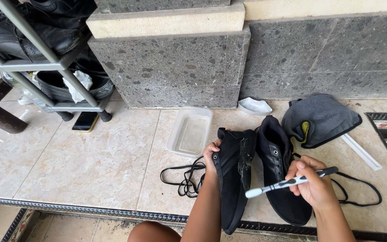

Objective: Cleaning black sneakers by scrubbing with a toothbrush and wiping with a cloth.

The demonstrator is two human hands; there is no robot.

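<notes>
Two hands at work: left hand (pixel 211 154) clasped a black shoe (pixel 234 175) tipped on edge, centre frame; right hand (pixel 312 181), at 3 o'clock of it, pinched a toothbrush (pixel 287 182), bristles toward the sole. Second black shoe (pixel 278 166) lay between. Loose laces (pixel 184 177) at 9 o'clock. Clear plastic tub (pixel 190 132) at 11 o'clock; grey cloth (pixel 321 118) at 1 o'clock; shoe rack (pixel 45 62) farthest, upper left.

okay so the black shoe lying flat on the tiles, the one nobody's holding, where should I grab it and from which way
Take the black shoe lying flat at its open collar near the wall, coming down from above. The opening faces up, so fingers can likely hook inside and pinch the heel rim. The right hand with the toothbrush hovers over its middle.
</notes>
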